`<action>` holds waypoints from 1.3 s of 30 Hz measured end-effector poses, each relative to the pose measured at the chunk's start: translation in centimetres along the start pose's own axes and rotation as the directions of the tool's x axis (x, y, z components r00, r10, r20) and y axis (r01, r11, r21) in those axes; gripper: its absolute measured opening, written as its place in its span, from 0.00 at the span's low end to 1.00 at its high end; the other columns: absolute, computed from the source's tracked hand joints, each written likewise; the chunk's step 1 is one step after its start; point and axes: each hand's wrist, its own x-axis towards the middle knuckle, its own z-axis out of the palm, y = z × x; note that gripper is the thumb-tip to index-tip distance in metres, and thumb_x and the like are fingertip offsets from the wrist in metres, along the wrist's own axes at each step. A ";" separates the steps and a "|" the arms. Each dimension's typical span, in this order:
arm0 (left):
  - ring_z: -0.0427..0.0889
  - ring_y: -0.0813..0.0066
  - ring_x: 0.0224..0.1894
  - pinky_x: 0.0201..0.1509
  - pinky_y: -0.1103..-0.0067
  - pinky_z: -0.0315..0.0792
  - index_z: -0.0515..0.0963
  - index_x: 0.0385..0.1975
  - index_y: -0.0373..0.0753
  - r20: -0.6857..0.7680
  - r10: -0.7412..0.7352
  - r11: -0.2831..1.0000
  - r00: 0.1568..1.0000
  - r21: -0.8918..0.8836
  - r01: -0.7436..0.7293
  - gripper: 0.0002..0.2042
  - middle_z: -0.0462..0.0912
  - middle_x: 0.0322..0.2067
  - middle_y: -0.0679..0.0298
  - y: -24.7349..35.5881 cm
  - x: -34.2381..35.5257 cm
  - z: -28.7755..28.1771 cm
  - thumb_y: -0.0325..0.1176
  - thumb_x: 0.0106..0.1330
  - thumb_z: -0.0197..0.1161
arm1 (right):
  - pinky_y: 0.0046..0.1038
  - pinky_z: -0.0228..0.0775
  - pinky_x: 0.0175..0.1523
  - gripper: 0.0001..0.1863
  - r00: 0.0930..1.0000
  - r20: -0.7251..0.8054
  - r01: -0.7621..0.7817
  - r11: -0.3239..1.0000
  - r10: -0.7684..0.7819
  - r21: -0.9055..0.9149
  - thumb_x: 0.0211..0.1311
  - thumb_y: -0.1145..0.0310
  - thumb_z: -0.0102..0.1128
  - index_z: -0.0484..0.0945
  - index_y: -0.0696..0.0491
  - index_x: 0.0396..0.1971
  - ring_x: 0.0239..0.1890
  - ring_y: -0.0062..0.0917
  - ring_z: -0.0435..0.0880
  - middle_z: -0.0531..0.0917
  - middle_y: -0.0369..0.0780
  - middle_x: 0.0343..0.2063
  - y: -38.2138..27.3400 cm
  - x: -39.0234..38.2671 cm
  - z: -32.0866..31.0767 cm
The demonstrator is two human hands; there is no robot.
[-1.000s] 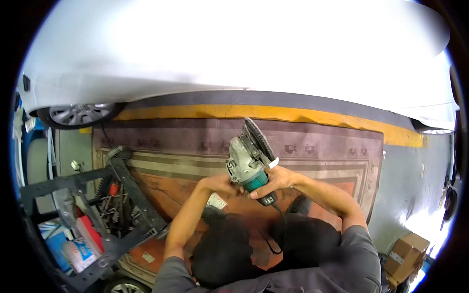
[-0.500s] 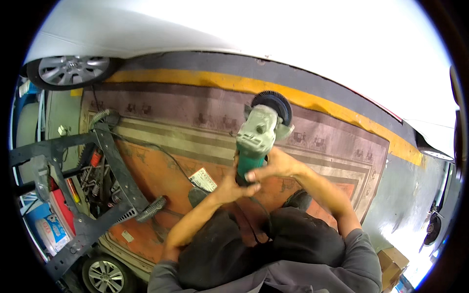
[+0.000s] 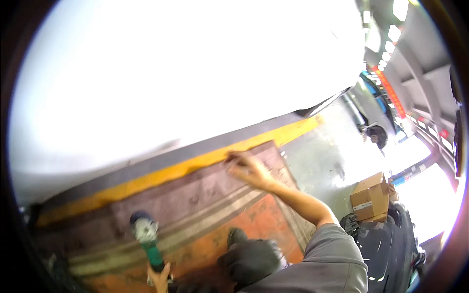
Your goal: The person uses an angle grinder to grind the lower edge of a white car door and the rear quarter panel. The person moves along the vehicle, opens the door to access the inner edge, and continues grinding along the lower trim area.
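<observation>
A green angle grinder [image 3: 153, 254] with a worn light-coloured gear head and a dark round disc is at the lower left, over the patterned carpet [image 3: 195, 205]. My left hand [image 3: 159, 279] is closed around the rear end of its body. Out in front, my right hand [image 3: 250, 172] is off the tool and holds nothing; its fingers are loosely bent and apart, slightly blurred. It hovers above the carpet's far edge and the yellow floor stripe [image 3: 195, 163], close to the lower side of a white car [image 3: 185, 83]. Whether it touches the car does not show.
The white car body spans the far side. At right, cardboard boxes [image 3: 370, 198] rest by a dark glossy object [image 3: 383, 249]. My bent knee [image 3: 254, 261] is over the orange part of the carpet. Grey-green floor [image 3: 322, 171] lies beyond the carpet's right edge.
My view has swung to the right. My right hand has let go of the grinder and reached outward toward the car; the grinder is now lower left in my left hand alone.
</observation>
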 end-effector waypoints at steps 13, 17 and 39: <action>0.83 0.74 0.35 0.40 0.73 0.80 0.79 0.53 0.37 -0.333 -0.179 0.982 0.926 -0.125 0.145 0.23 0.83 0.38 0.67 1.5 -3.0 -4.5 0.33 0.63 0.84 | 0.34 0.84 0.55 0.28 0.663 -0.629 -0.124 0.769 -0.405 -0.627 0.79 0.53 0.66 0.80 0.56 0.69 0.48 0.34 0.90 0.89 0.46 0.54 -11.8 19.5 -44.2; 0.83 0.77 0.25 0.31 0.76 0.79 0.80 0.48 0.35 -0.121 -0.032 0.986 0.992 -0.166 0.012 0.19 0.83 0.29 0.67 2.4 -4.2 -4.3 0.31 0.64 0.82 | 0.33 0.90 0.51 0.33 0.491 -0.784 0.234 0.925 -0.379 -0.300 0.77 0.53 0.68 0.78 0.58 0.72 0.52 0.32 0.91 0.86 0.44 0.63 -8.7 15.6 -51.8; 0.83 0.74 0.52 0.60 0.73 0.78 0.77 0.63 0.29 0.057 -0.044 0.998 0.997 -0.040 0.046 0.30 0.86 0.50 0.61 3.2 -10.8 -11.4 0.34 0.63 0.82 | 0.34 0.89 0.42 0.23 0.514 -0.717 -0.577 0.429 -0.471 -0.695 0.85 0.54 0.54 0.84 0.57 0.61 0.37 0.31 0.94 0.92 0.44 0.39 -19.8 -11.7 -43.6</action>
